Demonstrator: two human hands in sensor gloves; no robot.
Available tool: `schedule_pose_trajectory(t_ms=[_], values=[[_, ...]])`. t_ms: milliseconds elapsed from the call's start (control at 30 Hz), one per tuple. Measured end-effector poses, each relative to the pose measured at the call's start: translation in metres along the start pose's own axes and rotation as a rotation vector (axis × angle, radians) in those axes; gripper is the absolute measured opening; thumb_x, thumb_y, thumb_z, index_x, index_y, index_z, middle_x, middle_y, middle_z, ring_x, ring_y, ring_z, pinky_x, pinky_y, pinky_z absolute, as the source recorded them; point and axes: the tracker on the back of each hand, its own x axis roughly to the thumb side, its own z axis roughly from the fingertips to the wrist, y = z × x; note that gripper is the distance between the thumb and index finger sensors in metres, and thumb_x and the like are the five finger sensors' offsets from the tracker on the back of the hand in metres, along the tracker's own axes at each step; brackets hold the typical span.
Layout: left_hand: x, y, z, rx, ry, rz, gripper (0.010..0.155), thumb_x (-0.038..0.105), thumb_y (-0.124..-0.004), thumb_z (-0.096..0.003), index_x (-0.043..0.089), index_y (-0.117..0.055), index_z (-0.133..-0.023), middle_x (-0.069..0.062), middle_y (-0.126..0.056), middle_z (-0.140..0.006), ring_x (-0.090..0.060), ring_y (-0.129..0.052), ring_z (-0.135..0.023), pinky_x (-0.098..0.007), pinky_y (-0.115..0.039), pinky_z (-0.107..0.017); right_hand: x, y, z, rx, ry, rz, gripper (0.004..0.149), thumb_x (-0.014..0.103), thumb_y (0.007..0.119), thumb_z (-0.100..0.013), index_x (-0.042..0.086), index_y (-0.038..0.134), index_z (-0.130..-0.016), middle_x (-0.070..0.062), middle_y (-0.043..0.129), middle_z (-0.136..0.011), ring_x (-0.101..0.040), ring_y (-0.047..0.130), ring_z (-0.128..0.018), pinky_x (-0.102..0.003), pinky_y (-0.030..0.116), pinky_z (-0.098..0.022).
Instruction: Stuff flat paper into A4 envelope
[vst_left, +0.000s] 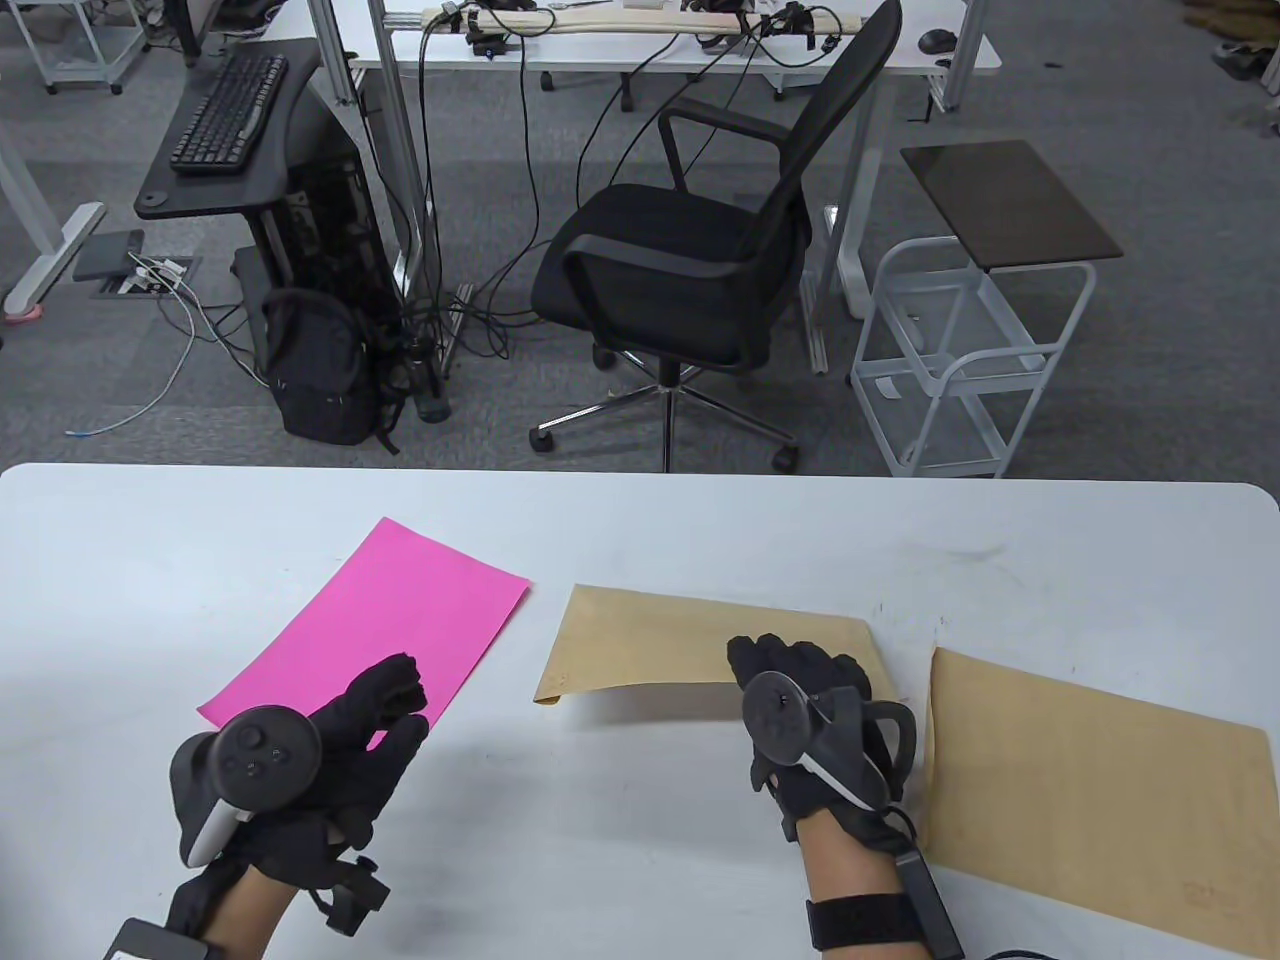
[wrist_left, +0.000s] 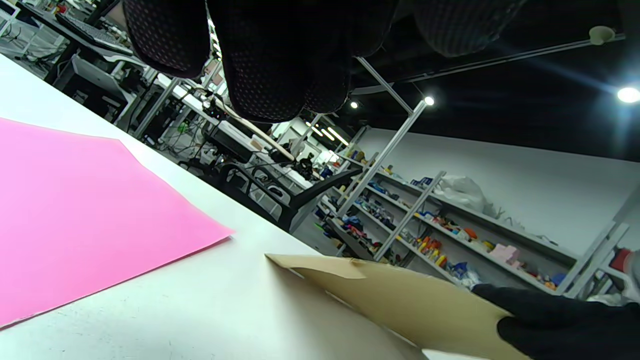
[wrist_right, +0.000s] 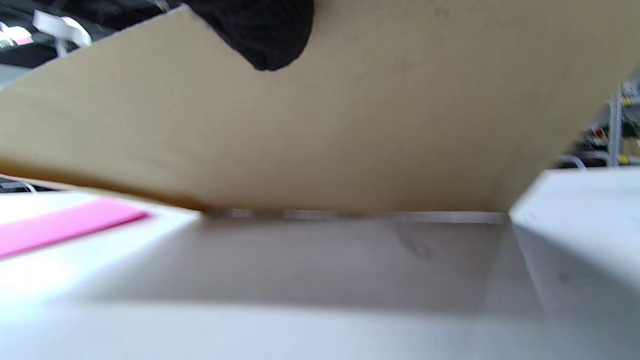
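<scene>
A pink sheet of paper (vst_left: 370, 620) lies flat on the white table (vst_left: 640, 520), left of centre. My left hand (vst_left: 400, 695) hovers just over its near right corner with fingers (wrist_left: 280, 60) loosely curled, holding nothing. A brown A4 envelope (vst_left: 650, 640) sits at the centre. My right hand (vst_left: 775, 665) grips its near right part and tilts that edge up off the table. In the right wrist view the envelope (wrist_right: 350, 125) slants above the tabletop with a fingertip (wrist_right: 265, 35) on it. The left wrist view shows the pink sheet (wrist_left: 75, 215) and the lifted envelope (wrist_left: 400, 300).
A second brown envelope (vst_left: 1090, 800) lies flat at the near right, close to my right wrist. Beyond the table's far edge stand a black office chair (vst_left: 690, 260) and a white wire cart (vst_left: 960, 340).
</scene>
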Motion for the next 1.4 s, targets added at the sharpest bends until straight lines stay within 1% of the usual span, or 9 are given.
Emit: schedule_pose_trajectory(t_ms=[200, 433, 533, 667, 800, 1067, 1200, 1300, 1400], values=[[0.000, -0.003, -0.001, -0.020, -0.004, -0.014, 0.068, 0.053, -0.072, -0.0457, 0.022, -0.062, -0.106, 0.005, -0.086, -0.098, -0.024, -0.099, -0.083, -0.052, -0.079, -0.069, -0.015, 0.037, -0.021, 0.183, 0.116, 0.023, 0.048, 0.029, 0.081, -0.052, 0.040, 0.070, -0.098, 0.006, 0.064, -0.105, -0.030, 0.065, -0.099, -0.063, 0.052, -0.072], [-0.004, -0.005, -0.002, -0.048, -0.012, -0.018, 0.069, 0.053, -0.072, -0.0457, 0.023, -0.060, -0.106, 0.004, -0.083, -0.101, -0.024, -0.097, -0.087, -0.053, -0.078, -0.070, -0.005, 0.078, -0.034, 0.355, 0.155, 0.092, 0.052, 0.030, 0.081, -0.051, 0.041, 0.066, -0.100, 0.006, 0.058, -0.107, -0.029, 0.061, -0.101, -0.064, 0.050, -0.072], [-0.008, -0.004, -0.003, -0.048, -0.004, -0.001, 0.069, 0.053, -0.072, -0.0457, 0.023, -0.059, -0.107, 0.003, -0.081, -0.103, -0.025, -0.095, -0.090, -0.053, -0.077, -0.072, -0.005, 0.092, -0.038, 0.489, 0.164, 0.058, 0.058, 0.032, 0.073, -0.052, 0.039, 0.049, -0.105, 0.005, 0.042, -0.110, -0.030, 0.052, -0.104, -0.064, 0.047, -0.072], [-0.012, -0.005, -0.004, -0.057, 0.004, 0.014, 0.072, 0.053, -0.072, -0.0458, 0.024, -0.055, -0.109, 0.001, -0.073, -0.110, -0.028, -0.087, -0.098, -0.055, -0.073, -0.075, -0.009, 0.086, -0.037, 0.494, 0.173, -0.077, 0.058, 0.035, 0.071, -0.052, 0.036, 0.050, -0.106, 0.002, 0.041, -0.110, -0.033, 0.048, -0.104, -0.065, 0.044, -0.072], [-0.012, -0.005, -0.004, -0.059, 0.006, 0.016, 0.074, 0.054, -0.071, -0.0458, 0.025, -0.052, -0.110, 0.000, -0.069, -0.112, -0.030, -0.081, -0.103, -0.057, -0.070, -0.076, -0.020, 0.057, -0.030, 0.376, 0.167, -0.095, 0.061, 0.042, 0.074, -0.051, 0.036, 0.051, -0.107, 0.000, 0.042, -0.111, -0.034, 0.050, -0.104, -0.065, 0.046, -0.072], [-0.007, -0.008, -0.005, -0.077, 0.002, 0.024, 0.074, 0.054, -0.071, -0.0460, 0.025, -0.051, -0.111, 0.001, -0.068, -0.112, -0.031, -0.079, -0.104, -0.057, -0.069, -0.077, -0.067, 0.000, 0.018, 0.230, 0.252, 0.006, 0.065, 0.050, 0.078, -0.049, 0.032, 0.055, -0.108, -0.003, 0.048, -0.110, -0.037, 0.056, -0.101, -0.065, 0.049, -0.070], [-0.004, -0.008, -0.004, -0.078, -0.004, 0.019, 0.074, 0.054, -0.071, -0.0461, 0.025, -0.051, -0.111, 0.000, -0.068, -0.112, -0.031, -0.079, -0.104, -0.057, -0.069, -0.077, -0.098, -0.004, 0.039, 0.263, 0.400, 0.048, 0.072, 0.054, 0.080, -0.048, 0.031, 0.051, -0.109, -0.006, 0.047, -0.110, -0.039, 0.060, -0.099, -0.063, 0.055, -0.067], [-0.003, -0.008, -0.004, -0.080, -0.008, 0.010, 0.074, 0.054, -0.071, -0.0460, 0.025, -0.051, -0.111, 0.000, -0.069, -0.112, -0.031, -0.080, -0.104, -0.057, -0.069, -0.077, -0.119, 0.003, 0.052, 0.282, 0.536, 0.049, 0.075, 0.056, 0.081, -0.047, 0.026, 0.052, -0.109, -0.009, 0.052, -0.108, -0.040, 0.066, -0.095, -0.060, 0.061, -0.064], [-0.004, -0.009, -0.004, -0.085, -0.012, -0.005, 0.074, 0.054, -0.071, -0.0459, 0.025, -0.052, -0.110, 0.000, -0.069, -0.112, -0.030, -0.080, -0.103, -0.057, -0.069, -0.077, -0.133, 0.017, 0.061, 0.369, 0.668, 0.076, 0.075, 0.060, 0.082, -0.046, 0.023, 0.058, -0.107, -0.010, 0.059, -0.104, -0.039, 0.074, -0.088, -0.058, 0.066, -0.061]])
